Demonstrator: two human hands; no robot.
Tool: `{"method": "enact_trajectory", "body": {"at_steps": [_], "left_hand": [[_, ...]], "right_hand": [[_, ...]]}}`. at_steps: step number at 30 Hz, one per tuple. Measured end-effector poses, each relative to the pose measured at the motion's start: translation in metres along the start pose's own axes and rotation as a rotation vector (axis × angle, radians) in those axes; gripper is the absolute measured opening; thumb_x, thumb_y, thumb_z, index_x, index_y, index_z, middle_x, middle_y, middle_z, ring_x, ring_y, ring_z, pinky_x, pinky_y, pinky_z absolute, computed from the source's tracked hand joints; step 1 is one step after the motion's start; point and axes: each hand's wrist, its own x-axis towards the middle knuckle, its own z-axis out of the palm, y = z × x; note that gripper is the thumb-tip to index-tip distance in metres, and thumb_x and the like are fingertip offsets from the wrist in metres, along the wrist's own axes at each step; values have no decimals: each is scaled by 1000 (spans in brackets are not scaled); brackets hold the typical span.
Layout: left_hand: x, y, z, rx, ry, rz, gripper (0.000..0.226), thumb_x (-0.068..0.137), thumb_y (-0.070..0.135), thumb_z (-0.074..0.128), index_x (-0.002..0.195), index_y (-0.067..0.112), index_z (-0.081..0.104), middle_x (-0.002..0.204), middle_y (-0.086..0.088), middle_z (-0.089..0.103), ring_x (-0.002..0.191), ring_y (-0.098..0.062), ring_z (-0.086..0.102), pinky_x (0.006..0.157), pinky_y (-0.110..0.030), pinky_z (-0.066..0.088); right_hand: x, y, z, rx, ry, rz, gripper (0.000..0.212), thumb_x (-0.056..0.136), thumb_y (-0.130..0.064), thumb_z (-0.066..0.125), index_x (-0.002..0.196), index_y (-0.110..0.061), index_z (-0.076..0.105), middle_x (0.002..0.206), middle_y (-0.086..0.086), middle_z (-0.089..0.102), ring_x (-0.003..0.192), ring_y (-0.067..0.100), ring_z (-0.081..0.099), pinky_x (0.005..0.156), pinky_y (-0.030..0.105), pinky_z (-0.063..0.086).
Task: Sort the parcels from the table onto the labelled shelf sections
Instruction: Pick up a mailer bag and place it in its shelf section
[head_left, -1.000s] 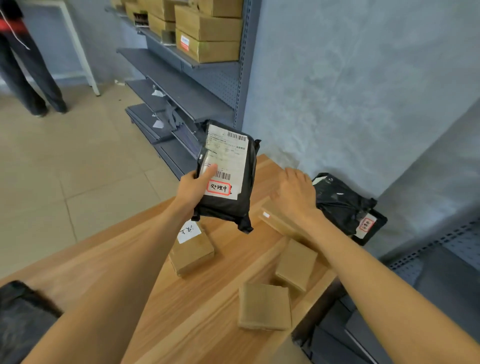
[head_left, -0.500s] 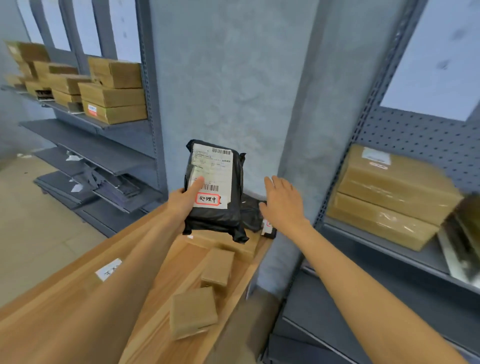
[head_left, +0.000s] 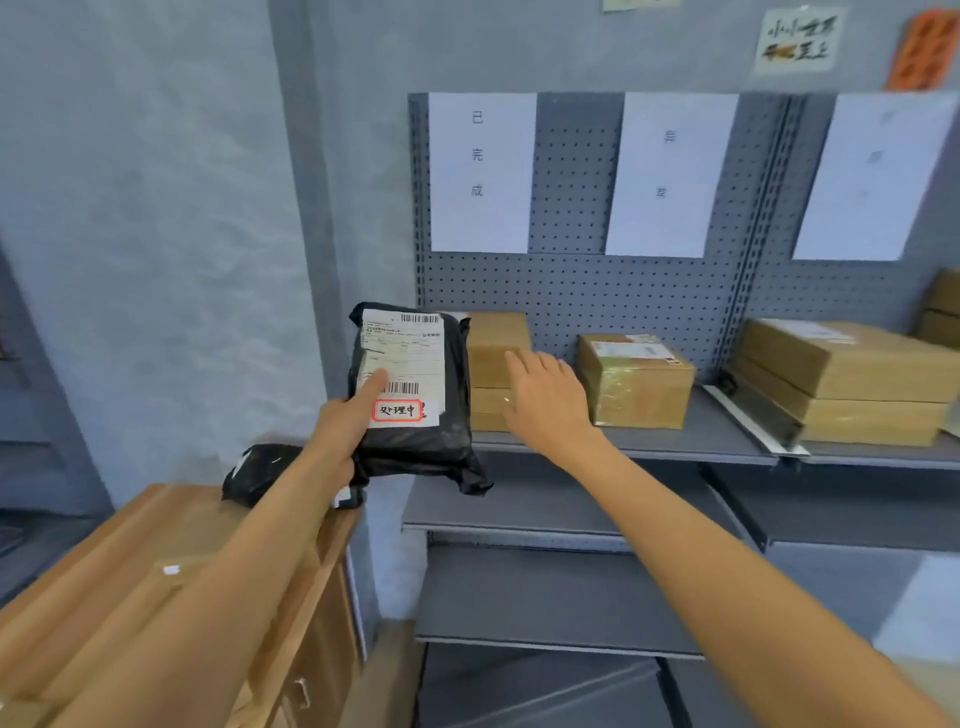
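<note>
The left hand (head_left: 343, 421) is gripping the black parcel (head_left: 410, 395) by its lower left edge, thumb on the label, holding it up before the shelf (head_left: 691, 441); the right hand (head_left: 545, 400) is hovering open beside it. The parcel looks soft, light and slick, so supporting it underneath seems wise.

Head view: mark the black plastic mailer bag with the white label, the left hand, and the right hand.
black plastic mailer bag with white label (head_left: 415, 441), head view, bare black plastic below the label
left hand (head_left: 345, 421), head view, back of hand
right hand (head_left: 545, 400), head view, back of hand
</note>
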Motion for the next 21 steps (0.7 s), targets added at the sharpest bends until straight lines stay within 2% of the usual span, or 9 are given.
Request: {"method": "enact_trajectory", "body": {"at_steps": [4,7,15,21], "left_hand": [[-22,9,61,-19,-123,10,33,85,46,67,101,16,70,80,-2,76,72,-16,72,51,-22,52],[-37,13,101,-52,-193,42,21,86,42,67,97,24,68,84,-3,76,72,-16,72,56,-25,54],[-63,18,173,-3,-338,-19,41,83,46,69,104,11,68,76,-3,75,67,-17,72,48,-22,52],[-69,18,212,47,-454,-17,30,84,41,70,93,12,72,81,-7,76,76,-22,71,63,-29,52]], "right_hand": [[-32,55,-27,-37,8,104,55,96,-24,50,145,-9,31,144,8,41,134,26,35,111,36,29],[-52,91,-44,-62,27,178,45,94,-21,50,136,-10,39,138,7,46,129,26,40,106,35,34],[-90,163,-80,-137,22,289,52,96,-27,48,144,-11,33,143,8,41,134,27,36,112,37,29],[-111,199,-92,-190,20,382,57,97,-30,48,147,-11,28,149,10,37,138,28,32,113,41,27]]}}
